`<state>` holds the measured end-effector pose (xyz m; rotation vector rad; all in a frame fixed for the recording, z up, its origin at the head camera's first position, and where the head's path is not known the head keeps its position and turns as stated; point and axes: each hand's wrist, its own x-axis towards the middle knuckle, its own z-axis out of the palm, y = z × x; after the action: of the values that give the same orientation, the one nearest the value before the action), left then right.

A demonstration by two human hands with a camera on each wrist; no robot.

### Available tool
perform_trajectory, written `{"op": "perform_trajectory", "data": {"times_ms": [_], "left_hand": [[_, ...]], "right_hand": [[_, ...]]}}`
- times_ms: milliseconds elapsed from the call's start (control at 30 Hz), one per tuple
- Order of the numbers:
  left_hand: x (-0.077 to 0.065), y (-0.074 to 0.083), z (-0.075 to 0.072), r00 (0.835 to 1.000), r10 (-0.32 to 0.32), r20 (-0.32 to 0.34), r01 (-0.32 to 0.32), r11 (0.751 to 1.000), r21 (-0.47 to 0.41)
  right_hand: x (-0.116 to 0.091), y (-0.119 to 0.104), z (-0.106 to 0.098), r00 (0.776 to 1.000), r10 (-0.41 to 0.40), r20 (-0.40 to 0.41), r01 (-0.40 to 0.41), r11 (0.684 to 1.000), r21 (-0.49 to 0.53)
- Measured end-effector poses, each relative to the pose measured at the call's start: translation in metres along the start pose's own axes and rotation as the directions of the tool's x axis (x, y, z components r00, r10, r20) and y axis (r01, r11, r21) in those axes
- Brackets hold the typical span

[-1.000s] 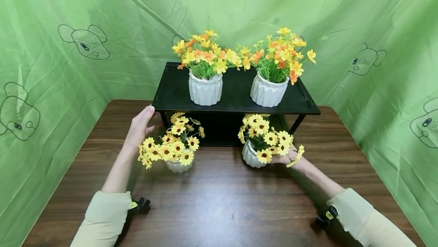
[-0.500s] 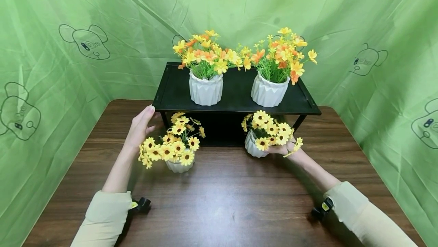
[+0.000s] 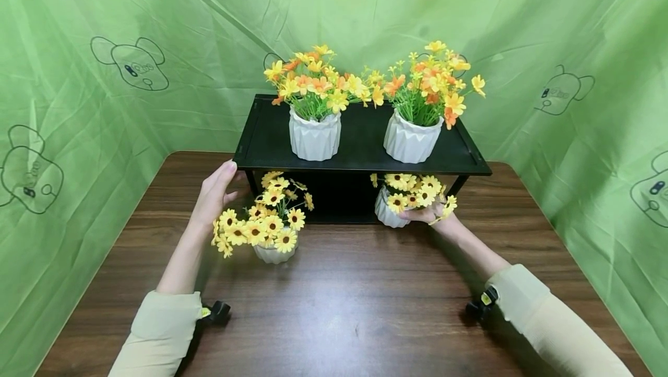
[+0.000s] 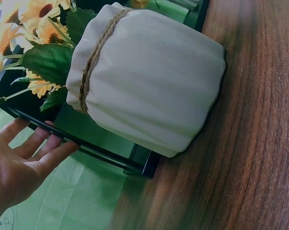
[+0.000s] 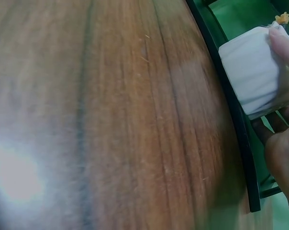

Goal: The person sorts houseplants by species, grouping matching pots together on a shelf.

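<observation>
My right hand point(image 3: 427, 214) grips a white fluted flower pot point(image 3: 387, 211) with yellow daisies, under the right front of a black two-tier shelf point(image 3: 360, 153). In the right wrist view the thumb lies along the white pot point(image 5: 252, 72), with fingers on its other side, by the shelf's lower front edge. My left hand point(image 3: 213, 196) touches the shelf's left front corner; the left wrist view shows its fingers point(image 4: 58, 155) fairly straight against a black side bar point(image 4: 101, 153). Just right of it, a second daisy pot point(image 3: 273, 253), with twine round its neck, stands on the table.
On the shelf's upper board stand two white pots of orange and yellow flowers, one left point(image 3: 315, 136) and one right point(image 3: 412, 138). The brown wooden table point(image 3: 334, 307) extends in front. Green cloth point(image 3: 209, 6) hangs behind and at both sides.
My right hand has carried the daisy pot away from me, to the shelf's lower opening, its flowers now partly under the upper board. The left hand stays at the corner.
</observation>
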<state>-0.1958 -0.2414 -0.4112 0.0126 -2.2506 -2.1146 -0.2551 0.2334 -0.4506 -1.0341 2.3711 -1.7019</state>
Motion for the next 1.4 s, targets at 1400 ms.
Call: {"op": "perform_trajectory", "data": {"times_ms": [1400], "left_hand": [[0.000,0.000,0.002,1.000,-0.001,-0.011,0.001,1.000,-0.019]], "right_hand": [[0.009,0.020,-0.002,0.969,0.214,-0.123,-0.185,0.960,0.211]]}}
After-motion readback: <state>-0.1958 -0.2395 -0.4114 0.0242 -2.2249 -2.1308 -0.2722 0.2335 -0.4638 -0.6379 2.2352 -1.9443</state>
